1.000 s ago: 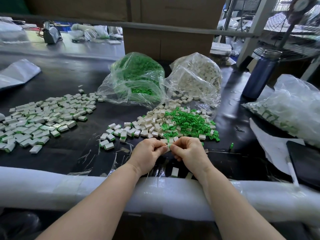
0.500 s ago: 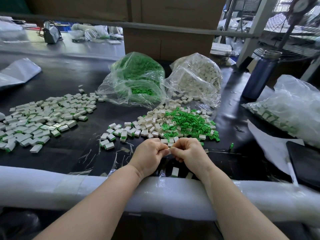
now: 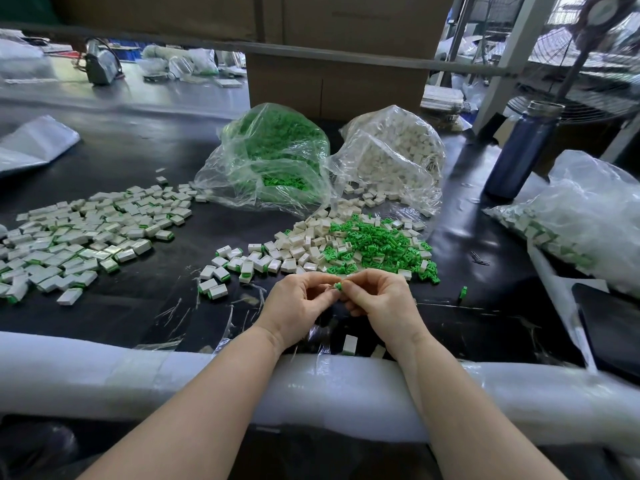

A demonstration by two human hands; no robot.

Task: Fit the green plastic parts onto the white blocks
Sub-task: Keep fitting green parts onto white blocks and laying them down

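Head view: at the bench's near edge, our left hand (image 3: 298,303) and right hand (image 3: 377,299) pinch one green part (image 3: 338,286) between fingertips. Beyond them lies the unfitted mixed pile (image 3: 360,244); finished blocks (image 3: 86,233) spread toward the left edge. We judge much remains: two full bags (image 3: 277,157) wait farther back.

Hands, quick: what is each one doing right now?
Left hand: fingers pinching the green part.
Right hand: fingers pinching the same green part.
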